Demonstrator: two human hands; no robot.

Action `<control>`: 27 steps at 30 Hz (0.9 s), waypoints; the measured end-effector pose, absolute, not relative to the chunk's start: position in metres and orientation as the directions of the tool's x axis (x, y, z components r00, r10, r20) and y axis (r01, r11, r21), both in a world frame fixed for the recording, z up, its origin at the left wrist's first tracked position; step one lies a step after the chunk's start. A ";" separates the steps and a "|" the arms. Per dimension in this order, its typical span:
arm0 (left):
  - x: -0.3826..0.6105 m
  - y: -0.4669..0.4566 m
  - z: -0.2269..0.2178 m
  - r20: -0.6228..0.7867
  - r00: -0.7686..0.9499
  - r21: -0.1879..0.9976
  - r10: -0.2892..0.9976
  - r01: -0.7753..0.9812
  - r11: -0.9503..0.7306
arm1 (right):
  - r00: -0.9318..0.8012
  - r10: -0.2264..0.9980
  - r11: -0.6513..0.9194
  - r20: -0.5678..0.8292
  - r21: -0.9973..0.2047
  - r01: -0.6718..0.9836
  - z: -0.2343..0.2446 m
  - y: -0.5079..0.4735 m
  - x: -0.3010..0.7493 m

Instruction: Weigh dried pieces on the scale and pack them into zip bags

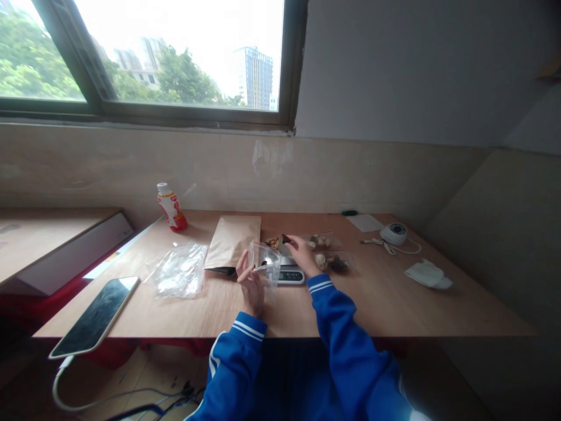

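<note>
My left hand (251, 289) grips a clear plastic bag (272, 270), its mouth spread open and facing up, with a small dark bit inside. Pinched in the fingertips of my right hand (303, 256) is a small dark brown dried piece (286, 239), perhaps dried mushroom. Both hands are over a kitchen scale (293, 276), whose button panel shows below the bag; the bag and hands cover much of it. Just behind lie some yellowish-brown dried pieces (272, 242). A brown kraft pouch (235, 237) lies flat left of the bag.
Two filled clear bags (322, 241) of pale and dark pieces lie right of the scale. Empty plastic bags (180, 272), a phone (99, 316) on a cable and a red-white bottle (172, 207) are left. A white dome device (394, 233) and white tissue (427, 275) are right.
</note>
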State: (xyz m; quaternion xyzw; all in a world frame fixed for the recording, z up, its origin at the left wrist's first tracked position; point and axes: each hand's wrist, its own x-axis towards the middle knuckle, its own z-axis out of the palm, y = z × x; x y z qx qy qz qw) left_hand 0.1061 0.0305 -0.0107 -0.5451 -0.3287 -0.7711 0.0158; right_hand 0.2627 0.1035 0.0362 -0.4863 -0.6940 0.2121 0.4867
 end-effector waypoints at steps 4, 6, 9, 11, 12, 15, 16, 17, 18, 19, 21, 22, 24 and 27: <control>0.107 0.030 -0.008 0.852 -0.406 0.489 0.332 0.388 -0.781 | 0.014 0.863 0.494 0.506 -0.848 0.192 0.074 0.081 0.248; 0.108 0.030 -0.008 0.850 -0.407 0.494 0.336 0.390 -0.777 | -0.094 0.849 0.528 0.520 -0.836 0.151 0.090 0.070 0.243; 0.108 0.030 -0.009 0.854 -0.406 0.485 0.326 0.393 -0.781 | -0.195 0.833 0.549 0.518 -0.820 0.162 0.097 0.066 0.238; 0.107 0.030 -0.011 0.858 -0.405 0.476 0.316 0.394 -0.786 | -0.149 0.845 0.535 0.514 -0.812 0.232 0.088 0.073 0.236; 0.107 0.031 -0.012 0.855 -0.409 0.480 0.320 0.388 -0.787 | -0.127 0.850 0.525 0.512 -0.797 0.300 0.080 0.079 0.234; 0.106 0.032 -0.017 0.841 -0.418 0.499 0.344 0.354 -0.791 | -0.142 0.861 0.486 0.488 -0.707 0.514 0.054 0.102 0.230; 0.106 0.032 -0.018 0.840 -0.415 0.502 0.351 0.345 -0.793 | -0.161 0.869 0.469 0.467 -0.677 0.568 0.047 0.109 0.229; 0.106 0.032 -0.019 0.841 -0.410 0.500 0.353 0.342 -0.795 | -0.176 0.879 0.451 0.442 -0.656 0.604 0.040 0.116 0.227; 0.106 0.032 -0.019 0.847 -0.401 0.493 0.349 0.346 -0.798 | -0.185 0.889 0.435 0.419 -0.643 0.630 0.034 0.121 0.226; 0.105 0.032 -0.019 0.854 -0.393 0.484 0.342 0.356 -0.799 | -0.192 0.896 0.421 0.400 -0.629 0.653 0.030 0.126 0.225; 0.105 0.032 -0.018 0.864 -0.379 0.471 0.330 0.380 -0.796 | -0.190 0.904 0.403 0.383 -0.619 0.674 0.025 0.130 0.224; 0.105 0.031 -0.017 0.866 -0.378 0.469 0.326 0.391 -0.792 | -0.181 0.907 0.393 0.379 -0.615 0.684 0.024 0.131 0.224; 0.105 0.030 -0.015 0.867 -0.381 0.467 0.320 0.400 -0.789 | -0.148 0.912 0.369 0.383 -0.607 0.704 0.022 0.130 0.227; 0.106 0.030 -0.014 0.865 -0.385 0.469 0.322 0.388 -0.794 | -0.085 0.909 0.341 0.407 -0.612 0.714 0.021 0.126 0.234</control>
